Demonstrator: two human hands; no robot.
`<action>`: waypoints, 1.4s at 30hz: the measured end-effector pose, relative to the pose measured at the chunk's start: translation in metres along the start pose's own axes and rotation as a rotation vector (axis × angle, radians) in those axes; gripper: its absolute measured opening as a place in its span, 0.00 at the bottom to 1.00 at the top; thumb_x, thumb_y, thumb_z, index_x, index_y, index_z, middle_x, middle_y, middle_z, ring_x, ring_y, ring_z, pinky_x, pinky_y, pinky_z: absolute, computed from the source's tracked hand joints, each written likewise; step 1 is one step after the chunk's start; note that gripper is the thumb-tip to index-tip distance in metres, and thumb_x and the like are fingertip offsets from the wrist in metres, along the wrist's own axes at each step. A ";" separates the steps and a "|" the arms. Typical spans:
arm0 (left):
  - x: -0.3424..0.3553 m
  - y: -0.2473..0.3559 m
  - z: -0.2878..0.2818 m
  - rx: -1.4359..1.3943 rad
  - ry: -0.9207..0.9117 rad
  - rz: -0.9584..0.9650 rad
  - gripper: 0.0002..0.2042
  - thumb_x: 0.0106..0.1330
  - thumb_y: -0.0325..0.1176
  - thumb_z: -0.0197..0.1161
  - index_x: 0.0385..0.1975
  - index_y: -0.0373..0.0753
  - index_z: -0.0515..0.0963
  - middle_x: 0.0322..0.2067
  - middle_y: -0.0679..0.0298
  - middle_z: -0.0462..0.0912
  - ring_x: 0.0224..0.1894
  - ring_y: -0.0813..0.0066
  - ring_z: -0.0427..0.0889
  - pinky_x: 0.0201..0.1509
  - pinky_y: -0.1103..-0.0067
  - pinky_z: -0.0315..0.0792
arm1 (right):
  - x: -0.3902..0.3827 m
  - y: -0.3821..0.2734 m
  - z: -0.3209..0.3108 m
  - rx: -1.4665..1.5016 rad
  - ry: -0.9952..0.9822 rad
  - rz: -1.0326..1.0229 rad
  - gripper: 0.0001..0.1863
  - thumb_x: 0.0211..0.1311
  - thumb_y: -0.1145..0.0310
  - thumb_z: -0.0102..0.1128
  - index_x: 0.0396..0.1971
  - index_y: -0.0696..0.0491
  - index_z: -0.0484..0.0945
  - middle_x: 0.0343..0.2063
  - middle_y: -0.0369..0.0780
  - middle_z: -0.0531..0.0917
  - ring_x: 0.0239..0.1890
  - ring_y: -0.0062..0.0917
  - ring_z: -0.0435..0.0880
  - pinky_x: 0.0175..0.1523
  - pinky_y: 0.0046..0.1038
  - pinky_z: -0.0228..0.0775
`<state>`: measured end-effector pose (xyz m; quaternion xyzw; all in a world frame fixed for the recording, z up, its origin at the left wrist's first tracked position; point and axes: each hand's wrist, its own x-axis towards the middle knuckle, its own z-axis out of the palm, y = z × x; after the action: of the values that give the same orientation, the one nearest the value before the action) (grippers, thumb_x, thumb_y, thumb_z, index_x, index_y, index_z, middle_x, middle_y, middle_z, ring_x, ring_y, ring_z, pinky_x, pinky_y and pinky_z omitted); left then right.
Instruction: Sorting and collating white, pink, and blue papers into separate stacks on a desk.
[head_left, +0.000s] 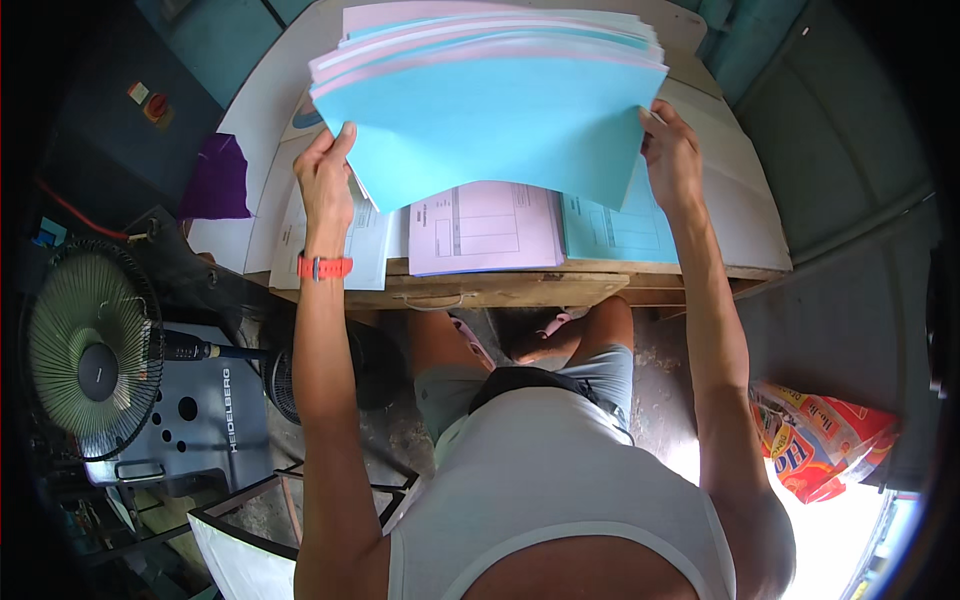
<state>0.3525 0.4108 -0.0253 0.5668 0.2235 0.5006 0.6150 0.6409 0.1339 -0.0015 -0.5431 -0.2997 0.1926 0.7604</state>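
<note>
A thick stack of paper sheets (490, 125), blue on the near face with pink, white and blue layers behind, is raised over the table. My left hand (327, 185) grips its left edge, thumb on the near face. At the right edge my right hand (672, 150) holds it the same way. The stack bows and its lower edge arches up in the middle. Below it on the table lie three piles of printed forms: white forms (368, 255) by my left wrist, pink forms (480, 230) in the middle, blue forms (615, 228) on the right, each partly covered.
The white-topped wooden table (225, 235) has a drawer handle (435, 302) at its front. A purple cloth (216, 178) hangs at its left side. A standing fan (92, 350) is at the left, near a grey machine panel (205, 420). A red plastic bag (820, 440) sits at the right.
</note>
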 end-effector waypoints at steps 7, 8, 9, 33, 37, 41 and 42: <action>-0.023 0.017 -0.008 0.307 -0.201 0.351 0.51 0.63 0.23 0.68 0.79 0.46 0.37 0.69 0.46 0.65 0.68 0.57 0.70 0.67 0.65 0.70 | -0.032 0.011 0.011 -0.578 0.026 -0.333 0.40 0.63 0.76 0.60 0.75 0.51 0.53 0.62 0.51 0.70 0.68 0.43 0.68 0.72 0.43 0.63; -0.021 0.028 -0.004 0.306 -0.200 0.352 0.51 0.63 0.23 0.68 0.79 0.46 0.37 0.69 0.46 0.65 0.68 0.57 0.70 0.67 0.65 0.70 | -0.032 0.006 0.015 -0.579 0.025 -0.335 0.40 0.63 0.76 0.60 0.75 0.51 0.53 0.62 0.51 0.70 0.68 0.43 0.68 0.72 0.43 0.63; -0.017 0.037 -0.001 0.398 -0.252 0.448 0.48 0.63 0.24 0.68 0.78 0.45 0.43 0.68 0.47 0.66 0.68 0.58 0.70 0.67 0.65 0.71 | -0.030 0.003 0.021 -0.544 0.042 -0.441 0.43 0.61 0.78 0.61 0.75 0.49 0.53 0.62 0.51 0.70 0.68 0.42 0.68 0.71 0.43 0.63; 0.013 -0.033 0.002 0.153 -0.116 0.191 0.19 0.67 0.31 0.69 0.54 0.31 0.79 0.53 0.59 0.81 0.55 0.70 0.80 0.63 0.72 0.71 | -0.007 0.047 0.019 -0.302 0.049 -0.296 0.26 0.64 0.76 0.62 0.61 0.59 0.70 0.57 0.49 0.75 0.60 0.34 0.74 0.68 0.39 0.63; 0.010 -0.022 0.013 0.058 -0.107 0.133 0.18 0.68 0.32 0.69 0.54 0.32 0.77 0.44 0.62 0.85 0.49 0.72 0.82 0.59 0.71 0.74 | -0.007 0.031 0.009 -0.344 0.030 -0.241 0.19 0.67 0.74 0.60 0.57 0.60 0.72 0.44 0.44 0.82 0.48 0.30 0.80 0.59 0.37 0.72; -0.001 -0.015 0.011 0.105 -0.197 0.187 0.22 0.66 0.34 0.71 0.57 0.31 0.77 0.49 0.58 0.84 0.52 0.71 0.81 0.59 0.73 0.74 | -0.012 0.031 0.006 -0.392 0.006 -0.268 0.23 0.66 0.74 0.61 0.59 0.59 0.70 0.46 0.46 0.82 0.49 0.32 0.81 0.60 0.36 0.71; -0.002 -0.020 0.008 0.220 -0.228 0.117 0.23 0.67 0.34 0.71 0.57 0.30 0.76 0.51 0.58 0.83 0.54 0.70 0.80 0.61 0.74 0.72 | -0.011 0.041 0.006 -0.407 0.035 -0.301 0.24 0.65 0.74 0.61 0.60 0.59 0.69 0.46 0.46 0.82 0.49 0.33 0.81 0.60 0.35 0.71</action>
<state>0.3661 0.4085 -0.0424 0.6957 0.1723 0.4404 0.5406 0.6305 0.1450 -0.0414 -0.6373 -0.3967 0.0035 0.6607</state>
